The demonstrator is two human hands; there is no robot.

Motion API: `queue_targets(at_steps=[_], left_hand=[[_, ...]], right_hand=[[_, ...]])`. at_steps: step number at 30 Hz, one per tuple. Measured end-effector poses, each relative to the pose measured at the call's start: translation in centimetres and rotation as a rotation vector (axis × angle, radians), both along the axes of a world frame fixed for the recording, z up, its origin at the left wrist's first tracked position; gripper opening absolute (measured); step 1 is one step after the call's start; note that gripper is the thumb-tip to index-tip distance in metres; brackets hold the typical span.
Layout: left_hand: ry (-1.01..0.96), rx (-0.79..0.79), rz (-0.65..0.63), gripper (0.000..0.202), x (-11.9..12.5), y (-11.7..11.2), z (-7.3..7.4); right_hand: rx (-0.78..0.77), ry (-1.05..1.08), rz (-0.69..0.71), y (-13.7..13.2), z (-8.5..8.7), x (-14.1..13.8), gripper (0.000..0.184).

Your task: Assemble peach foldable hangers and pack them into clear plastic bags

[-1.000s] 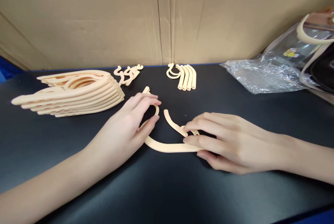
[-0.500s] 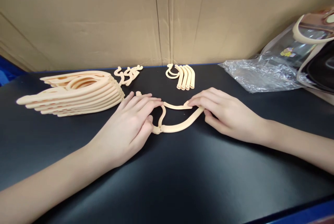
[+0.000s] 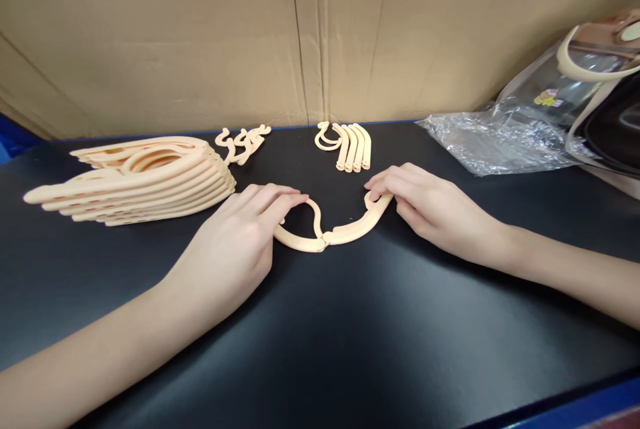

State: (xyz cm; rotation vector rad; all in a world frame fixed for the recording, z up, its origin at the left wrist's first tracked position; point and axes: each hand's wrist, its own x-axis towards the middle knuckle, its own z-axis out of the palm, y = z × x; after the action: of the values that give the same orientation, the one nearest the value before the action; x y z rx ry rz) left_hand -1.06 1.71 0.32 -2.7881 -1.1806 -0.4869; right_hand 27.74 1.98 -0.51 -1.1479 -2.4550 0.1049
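A cream plastic folding clothes hanger [image 3: 353, 232] lies on the black table, its arms spread to both sides of a middle joint. My left hand [image 3: 235, 239] is closed around the left arm's end, with the thumb hidden behind the hand. On the other side, my right hand [image 3: 433, 212] pinches the outer end of the right arm. A thin curved piece [image 3: 317, 216] rises from the joint toward my left fingertips. Left of my left hand is a stack of similar cream hangers [image 3: 140, 182].
Loose cream hook-shaped pieces [image 3: 243, 142] lie at the back, right of the stack. Several curved cream tubes [image 3: 355, 148] sit side by side near the cardboard wall [image 3: 200, 36]. Crumpled clear plastic [image 3: 493, 142] and a transparent bag [image 3: 540, 86] are at the back right.
The thin strip on the right side, apart from the arm before, now lies against it. The middle joint has shifted right, and my left hand has moved slightly left.
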Motion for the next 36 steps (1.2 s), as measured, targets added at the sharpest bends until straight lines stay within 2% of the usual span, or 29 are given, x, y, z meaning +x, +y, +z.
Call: queue_targets(at_steps=[13,20,23,27,36], left_hand=[[-0.079,-0.058,-0.071,0.037,-0.4,0.3,-0.6],[-0.076,-0.057,-0.168,0.029,0.3,0.0,0.0],[-0.093,-0.033,-0.212,0.028,0.5,-0.1,0.1],[-0.095,0.003,-0.254,0.029,0.4,-0.2,0.2],[-0.116,-0.044,-0.282,0.034,0.3,-0.6,0.2]], right_hand=[[0.038,0.028,0.045,0.3,-0.1,0.0,0.029],[0.124,0.031,0.009,-0.1,0.3,-0.3,0.011],[0.101,0.056,0.063,-0.2,0.4,-0.4,0.008],[0.065,0.073,0.168,-0.3,0.7,-0.5,0.014],[0.012,0.084,0.309,-0.5,1.0,-0.3,0.026]])
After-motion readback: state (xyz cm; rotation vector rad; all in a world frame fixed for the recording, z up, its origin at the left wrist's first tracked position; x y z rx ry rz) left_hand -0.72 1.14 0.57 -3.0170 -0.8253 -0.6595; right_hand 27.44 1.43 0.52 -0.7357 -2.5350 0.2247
